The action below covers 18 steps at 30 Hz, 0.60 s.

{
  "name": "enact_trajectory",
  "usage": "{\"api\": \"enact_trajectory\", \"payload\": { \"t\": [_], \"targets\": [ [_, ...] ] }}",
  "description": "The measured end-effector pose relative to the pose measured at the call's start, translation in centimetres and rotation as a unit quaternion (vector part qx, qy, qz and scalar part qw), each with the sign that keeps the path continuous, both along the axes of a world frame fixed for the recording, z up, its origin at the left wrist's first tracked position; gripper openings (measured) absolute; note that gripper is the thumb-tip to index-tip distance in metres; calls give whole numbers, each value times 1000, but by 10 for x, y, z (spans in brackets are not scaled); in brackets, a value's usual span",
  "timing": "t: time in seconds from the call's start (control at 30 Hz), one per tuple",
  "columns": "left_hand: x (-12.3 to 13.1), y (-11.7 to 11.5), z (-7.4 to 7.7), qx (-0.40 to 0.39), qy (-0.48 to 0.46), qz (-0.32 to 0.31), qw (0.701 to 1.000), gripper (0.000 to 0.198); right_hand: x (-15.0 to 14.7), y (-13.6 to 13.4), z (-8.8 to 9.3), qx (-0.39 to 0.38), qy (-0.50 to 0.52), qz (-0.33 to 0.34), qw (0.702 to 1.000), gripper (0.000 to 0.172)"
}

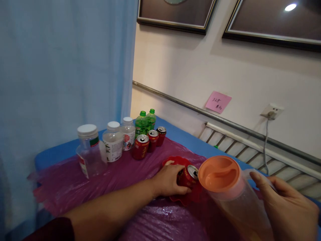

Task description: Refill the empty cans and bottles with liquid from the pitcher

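Observation:
My left hand point(168, 180) is wrapped around a red drink can point(188, 176) that stands in a red scalloped dish point(184, 198) on the purple plastic cover. My right hand point(288, 204) grips the handle of a clear plastic pitcher point(234, 207) with an orange lid point(219, 173). The pitcher is tilted toward the can, its lid close beside the can's open top. Some amber liquid shows in the pitcher's lower part.
At the back stand three red cans point(140, 146), two green bottles point(141, 124) and three clear white-capped jars point(89, 150). The purple cover point(125, 174) lies on a blue table point(50, 154). A blue curtain hangs at the left; a wall with a radiator is at the right.

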<state>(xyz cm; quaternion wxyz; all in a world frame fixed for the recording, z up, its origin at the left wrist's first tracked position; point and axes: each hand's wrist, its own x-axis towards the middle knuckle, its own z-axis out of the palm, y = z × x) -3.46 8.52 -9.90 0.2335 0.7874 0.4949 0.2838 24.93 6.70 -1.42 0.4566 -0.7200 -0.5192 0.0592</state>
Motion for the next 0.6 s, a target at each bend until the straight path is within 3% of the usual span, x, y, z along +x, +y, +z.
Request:
{"api": "enact_trajectory", "payload": {
  "t": [0.6],
  "targets": [
    [1, 0, 1, -8, 0, 3, 1000, 59, 0, -1, 0, 11, -21, -1, 1000, 46]
  ]
}}
